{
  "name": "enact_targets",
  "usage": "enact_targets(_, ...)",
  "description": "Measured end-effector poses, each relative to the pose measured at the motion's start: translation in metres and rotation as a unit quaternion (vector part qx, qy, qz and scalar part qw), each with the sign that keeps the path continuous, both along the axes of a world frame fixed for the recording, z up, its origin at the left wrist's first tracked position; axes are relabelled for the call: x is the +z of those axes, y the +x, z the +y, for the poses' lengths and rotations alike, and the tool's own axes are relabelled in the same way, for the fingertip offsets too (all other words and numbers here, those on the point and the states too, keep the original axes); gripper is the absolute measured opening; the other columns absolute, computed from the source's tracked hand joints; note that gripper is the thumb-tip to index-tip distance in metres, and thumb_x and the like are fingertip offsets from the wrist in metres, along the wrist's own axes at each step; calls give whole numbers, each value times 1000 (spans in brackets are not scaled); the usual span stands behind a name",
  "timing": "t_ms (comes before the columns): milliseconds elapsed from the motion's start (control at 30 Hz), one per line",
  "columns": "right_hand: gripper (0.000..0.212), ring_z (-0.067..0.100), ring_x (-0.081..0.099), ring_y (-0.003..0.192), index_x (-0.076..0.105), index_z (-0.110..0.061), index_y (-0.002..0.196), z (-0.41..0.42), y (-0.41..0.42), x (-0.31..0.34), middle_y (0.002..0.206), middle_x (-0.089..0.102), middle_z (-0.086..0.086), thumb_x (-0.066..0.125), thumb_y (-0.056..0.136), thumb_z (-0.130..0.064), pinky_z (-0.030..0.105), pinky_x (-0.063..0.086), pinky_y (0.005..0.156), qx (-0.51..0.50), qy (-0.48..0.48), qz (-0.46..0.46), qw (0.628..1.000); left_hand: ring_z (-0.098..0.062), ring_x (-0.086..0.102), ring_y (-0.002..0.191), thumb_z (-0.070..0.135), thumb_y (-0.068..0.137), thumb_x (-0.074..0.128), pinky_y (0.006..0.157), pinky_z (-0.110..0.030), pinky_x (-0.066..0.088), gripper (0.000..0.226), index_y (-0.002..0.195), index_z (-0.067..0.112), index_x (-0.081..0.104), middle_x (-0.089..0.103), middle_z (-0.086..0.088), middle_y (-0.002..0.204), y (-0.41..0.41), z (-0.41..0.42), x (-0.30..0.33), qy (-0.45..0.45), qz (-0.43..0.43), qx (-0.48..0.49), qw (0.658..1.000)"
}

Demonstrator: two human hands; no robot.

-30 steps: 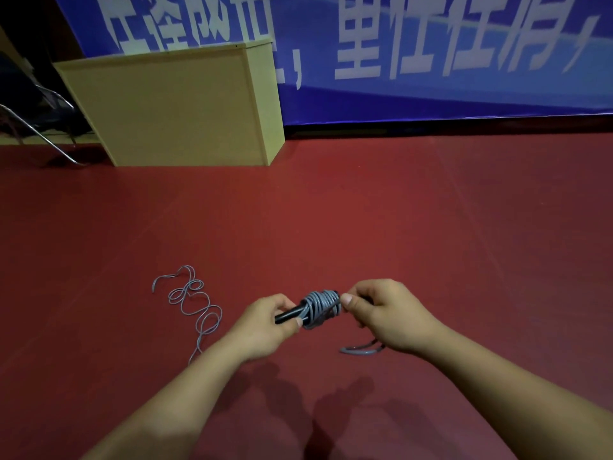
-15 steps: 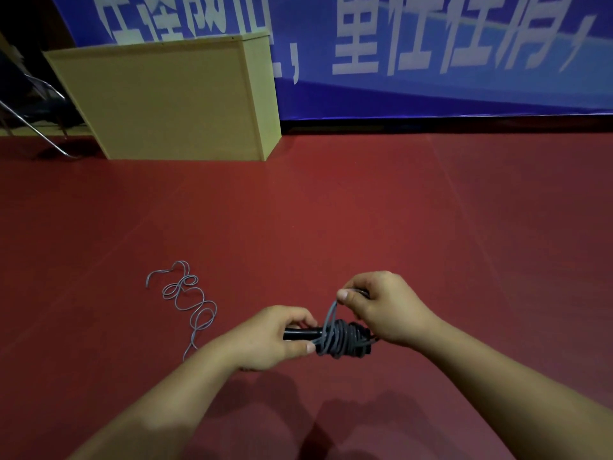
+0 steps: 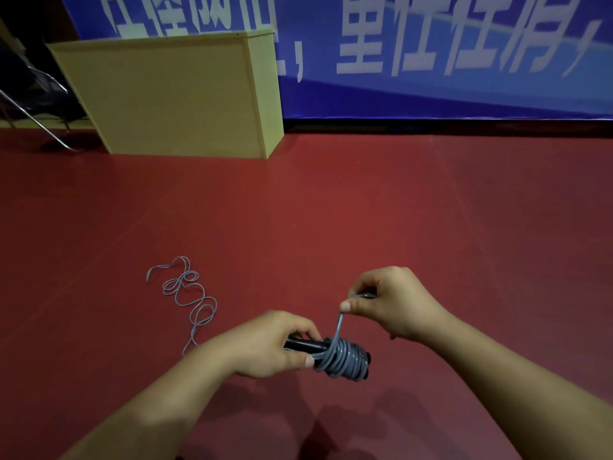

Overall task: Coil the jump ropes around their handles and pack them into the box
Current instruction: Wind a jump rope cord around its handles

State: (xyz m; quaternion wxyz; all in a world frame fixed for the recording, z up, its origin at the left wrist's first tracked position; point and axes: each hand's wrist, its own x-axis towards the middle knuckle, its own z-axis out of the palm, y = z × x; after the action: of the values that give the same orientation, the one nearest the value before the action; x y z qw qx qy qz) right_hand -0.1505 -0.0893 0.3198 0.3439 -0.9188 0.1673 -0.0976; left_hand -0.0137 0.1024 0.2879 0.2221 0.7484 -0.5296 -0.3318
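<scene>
The left hand (image 3: 265,343) gripped the black handles (image 3: 300,345) of a jump rope, fingers curled over the top and the thumb pressed at the edge of the grey coil (image 3: 341,360) wound round them. The right hand (image 3: 391,302) was held above and a little beyond the coil, thumb and forefinger pinching the loose end of the grey cord (image 3: 340,327), which ran taut from the pinch down into the windings. The bundle was held just over the red floor (image 3: 331,210), in front of the person.

The step in hand looked to be the finishing of the coil: nearly all the cord was wound, and only the short tail remained. The next move probably called for tucking that tail under a turn, or drawing it through, while the left thumb kept the windings from slackening.

A second grey rope (image 3: 189,297) lay in loose loops on the floor to the left, uncoiled; its handles could not be made out. The pale wooden box (image 3: 172,94) stood well apart, against the blue banner (image 3: 464,78), its inside hidden from this angle. Packing had therefore yet to come.
</scene>
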Motion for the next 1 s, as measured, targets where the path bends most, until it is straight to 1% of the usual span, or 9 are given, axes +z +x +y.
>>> enact_targets(67,26,19,57,42,70,-20,70,-3,1,-2,58,63,2,86,69,-40,27,47,38,-14,25,-7,1000,5,56,75,20,87,71,72,-16,45,17,102,28,68,65,16,84,-2,0,2,6,39,-11,999)
enact_targets(200,35,2,48,47,69,-19,71,-13,3,-9,57,60,-5,86,63,-48,19,42,46,-27,28,-9,999,-2,58,81,13,88,71,78,-19,45,18,104,21,67,66,10,90,-5,2,10,-17,156,-17,988)
enact_targets(300,36,3,44,50,69,-15,71,-16,3,-13,57,56,-7,84,66,-48,18,38,49,-30,82,-26,996,-8,61,86,10,87,71,80,-21,46,20,106,14,66,69,0,94,-5,4,16,-66,245,5,967)
enact_targets(433,23,5,47,52,68,-12,72,-13,5,-16,58,58,-5,79,81,-30,23,39,52,2,167,-51,985,-21,53,84,25,83,70,69,-24,43,32,109,7,65,68,-7,92,-4,3,18,-138,301,36,943)
enact_targets(467,17,4,49,55,67,-16,69,-12,5,-17,59,60,-6,77,82,-21,23,40,55,21,166,-52,984,-24,52,83,26,83,69,66,-23,43,33,110,7,66,69,-9,92,-4,2,17,-156,320,46,933)
enact_targets(533,24,-4,49,53,62,-24,59,-8,5,-18,55,60,-12,65,79,-10,22,41,56,34,118,-39,992,-22,52,77,29,82,70,62,-21,41,32,110,13,71,70,-11,91,-3,0,16,-193,345,89,914)
enact_targets(667,26,3,52,50,63,-21,69,7,7,-20,56,62,-6,59,94,-24,24,42,53,17,106,19,994,-6,47,57,27,82,69,54,-15,37,30,106,8,70,73,-7,84,-7,-7,15,-236,329,175,898)
enact_targets(800,22,3,51,49,64,-18,85,20,6,-20,66,67,-4,52,99,-30,21,42,50,79,116,81,987,-4,46,54,25,83,66,50,-13,35,28,103,6,68,73,-4,81,-11,-12,16,-247,303,230,891)
enact_targets(1000,13,4,50,55,58,-21,85,29,7,-19,71,66,-8,55,97,-25,21,42,53,106,138,75,982,-4,46,53,18,96,56,48,-15,35,13,96,10,66,72,1,80,-9,-16,12,-242,284,300,878)
